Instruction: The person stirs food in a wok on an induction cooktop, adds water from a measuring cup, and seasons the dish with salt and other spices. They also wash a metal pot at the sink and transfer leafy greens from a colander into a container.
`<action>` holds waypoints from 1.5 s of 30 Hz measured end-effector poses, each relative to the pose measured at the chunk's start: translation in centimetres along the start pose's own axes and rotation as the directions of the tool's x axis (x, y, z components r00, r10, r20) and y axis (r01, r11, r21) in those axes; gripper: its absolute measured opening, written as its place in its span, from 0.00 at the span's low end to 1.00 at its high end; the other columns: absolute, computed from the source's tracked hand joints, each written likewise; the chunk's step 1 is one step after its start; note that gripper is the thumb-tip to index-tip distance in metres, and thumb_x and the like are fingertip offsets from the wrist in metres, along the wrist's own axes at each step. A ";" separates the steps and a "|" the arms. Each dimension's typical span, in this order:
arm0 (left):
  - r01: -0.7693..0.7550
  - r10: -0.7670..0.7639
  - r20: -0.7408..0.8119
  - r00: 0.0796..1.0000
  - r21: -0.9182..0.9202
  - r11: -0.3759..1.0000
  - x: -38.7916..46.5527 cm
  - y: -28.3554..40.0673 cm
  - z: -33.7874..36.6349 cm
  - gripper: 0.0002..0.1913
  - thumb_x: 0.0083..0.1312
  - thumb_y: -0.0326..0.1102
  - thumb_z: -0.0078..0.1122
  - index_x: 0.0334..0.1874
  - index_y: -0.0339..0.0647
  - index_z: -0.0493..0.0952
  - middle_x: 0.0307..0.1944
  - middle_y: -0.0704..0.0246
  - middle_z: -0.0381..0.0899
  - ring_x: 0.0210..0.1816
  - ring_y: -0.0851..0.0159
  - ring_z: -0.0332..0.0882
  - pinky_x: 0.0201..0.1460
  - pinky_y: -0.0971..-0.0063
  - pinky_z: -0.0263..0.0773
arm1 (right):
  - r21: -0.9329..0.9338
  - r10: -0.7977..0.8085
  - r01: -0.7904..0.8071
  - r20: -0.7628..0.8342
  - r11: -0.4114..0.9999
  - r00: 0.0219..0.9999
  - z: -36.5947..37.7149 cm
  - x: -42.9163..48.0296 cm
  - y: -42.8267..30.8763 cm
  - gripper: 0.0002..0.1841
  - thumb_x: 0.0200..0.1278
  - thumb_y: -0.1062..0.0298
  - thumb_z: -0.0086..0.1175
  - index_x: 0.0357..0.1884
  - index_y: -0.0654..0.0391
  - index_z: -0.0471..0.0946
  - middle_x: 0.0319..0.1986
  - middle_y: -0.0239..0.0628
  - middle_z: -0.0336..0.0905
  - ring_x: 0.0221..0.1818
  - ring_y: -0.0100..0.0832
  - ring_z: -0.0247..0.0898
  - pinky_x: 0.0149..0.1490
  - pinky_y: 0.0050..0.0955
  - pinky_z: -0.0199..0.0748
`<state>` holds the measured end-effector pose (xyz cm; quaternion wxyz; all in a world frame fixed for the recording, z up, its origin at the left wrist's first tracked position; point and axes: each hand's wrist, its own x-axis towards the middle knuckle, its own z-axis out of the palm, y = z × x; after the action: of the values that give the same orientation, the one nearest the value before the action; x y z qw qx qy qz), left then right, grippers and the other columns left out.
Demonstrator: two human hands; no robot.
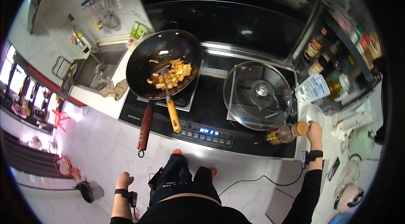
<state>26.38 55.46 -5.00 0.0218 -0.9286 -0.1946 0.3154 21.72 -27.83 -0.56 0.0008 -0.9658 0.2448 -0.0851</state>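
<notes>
My left hand [125, 179] hangs above the floor at the lower left, fingers curled, with nothing visible in it. Over the counter on the right, my right hand [314, 133] is beside the orange lid [300, 128] of a labelled jar [278, 136] and close to a white bowl [311, 113]. Its fingertips are partly hidden, so I cannot tell whether it grips anything. A black wok [139, 62] on the left burner contains cooked, sauce-coated food pieces [178, 73]. A spatula with a yellow handle [172, 115] rests in it. A glass lid [246, 110] covers the right burner.
The wok's wooden handle [145, 129] juts past the front edge of the black cooktop [212, 97]. Sauce bottles [314, 46] and a white pouch [313, 88] crowd the right side. At left are a sink [109, 62] and a brown cloth [115, 90]. A cable [243, 180] runs from my right wrist.
</notes>
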 end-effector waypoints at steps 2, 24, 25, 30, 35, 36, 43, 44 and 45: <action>-0.009 0.009 0.005 1.000 -0.015 1.000 -0.5 0.1 1.0 0.21 0.53 0.46 0.55 0.47 0.42 0.78 0.49 0.59 0.78 0.52 0.55 0.75 0.54 0.64 0.71 | -0.040 -0.023 0.025 0.030 0.999 0.999 0.2 0.0 -0.2 0.10 0.56 0.66 0.52 0.24 0.62 0.77 0.24 0.51 0.76 0.30 0.51 0.73 0.38 0.45 0.72; 0.017 -0.017 0.002 1.000 -0.061 0.998 -2.5 0.0 3.4 0.18 0.52 0.42 0.55 0.42 0.40 0.79 0.45 0.57 0.79 0.50 0.52 0.76 0.51 0.62 0.72 | -0.301 0.019 -0.047 -0.097 0.952 0.995 -1.6 -0.6 0.3 0.03 0.55 0.72 0.49 0.29 0.59 0.72 0.23 0.47 0.77 0.29 0.47 0.76 0.34 0.43 0.73; 0.018 -0.017 0.004 1.000 -0.064 0.998 -2.4 -0.2 3.3 0.19 0.52 0.42 0.55 0.43 0.40 0.79 0.46 0.57 0.79 0.50 0.52 0.75 0.52 0.63 0.72 | -0.312 0.022 -0.058 -0.117 0.948 0.993 -1.8 -0.7 0.3 0.03 0.56 0.71 0.49 0.29 0.59 0.72 0.23 0.46 0.77 0.29 0.47 0.76 0.33 0.43 0.73; 0.001 -0.002 -0.028 1.000 -0.045 0.999 -0.9 -2.1 1.9 0.17 0.52 0.41 0.55 0.40 0.40 0.80 0.44 0.57 0.79 0.48 0.52 0.76 0.50 0.62 0.73 | -0.043 0.290 -0.316 -0.294 0.948 0.911 -6.6 -3.3 2.1 0.12 0.64 0.62 0.46 0.41 0.58 0.75 0.32 0.50 0.78 0.33 0.52 0.73 0.36 0.43 0.69; -0.015 0.012 -0.042 0.999 -0.061 0.998 1.8 -4.6 -0.2 0.17 0.53 0.43 0.55 0.41 0.39 0.79 0.44 0.56 0.79 0.48 0.52 0.76 0.50 0.62 0.73 | 0.221 0.238 -0.118 -0.669 0.968 0.704 -17.5 -10.8 -0.5 0.16 0.65 0.79 0.42 0.55 0.64 0.70 0.54 0.43 0.71 0.46 0.34 0.74 0.47 0.25 0.71; -0.016 0.011 -0.047 0.999 -0.100 0.995 2.6 -5.4 -0.7 0.18 0.53 0.43 0.56 0.42 0.39 0.79 0.45 0.56 0.79 0.48 0.52 0.76 0.51 0.62 0.72 | 0.112 0.142 -0.090 -0.655 0.990 0.742 -20.9 -12.3 -2.2 0.16 0.67 0.77 0.41 0.57 0.64 0.68 0.54 0.44 0.71 0.54 0.36 0.70 0.56 0.29 0.67; -0.100 0.068 -0.123 0.990 -0.278 0.955 10.0 -14.1 -3.8 0.22 0.55 0.43 0.59 0.50 0.41 0.77 0.48 0.55 0.77 0.50 0.51 0.75 0.53 0.62 0.71 | 0.460 0.171 0.172 -0.613 0.871 0.771 -27.0 -18.4 -28.3 0.13 0.68 0.76 0.42 0.53 0.64 0.70 0.48 0.36 0.72 0.42 0.24 0.69 0.44 0.19 0.67; -0.127 0.086 -0.151 0.985 -0.286 0.950 10.9 -16.1 -4.3 0.21 0.55 0.43 0.59 0.50 0.41 0.77 0.48 0.55 0.77 0.50 0.51 0.75 0.53 0.62 0.71 | 0.519 0.144 0.234 -0.587 0.822 0.797 -26.4 -19.4 -32.9 0.13 0.66 0.78 0.43 0.52 0.64 0.70 0.50 0.39 0.70 0.40 0.25 0.69 0.42 0.18 0.68; -0.152 0.103 -0.180 0.978 -0.287 0.946 12.0 -18.2 -5.0 0.21 0.55 0.42 0.59 0.50 0.41 0.77 0.48 0.55 0.77 0.51 0.51 0.75 0.53 0.62 0.71 | 0.544 0.039 0.361 -0.590 0.757 0.807 -25.7 -20.0 -37.7 0.14 0.63 0.79 0.44 0.51 0.64 0.71 0.52 0.42 0.69 0.38 0.26 0.70 0.40 0.18 0.68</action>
<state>31.76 77.14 -4.96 -0.1237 -0.9543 -0.1771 0.2064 17.99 15.82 23.16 0.2452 -0.8550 0.1018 -0.4455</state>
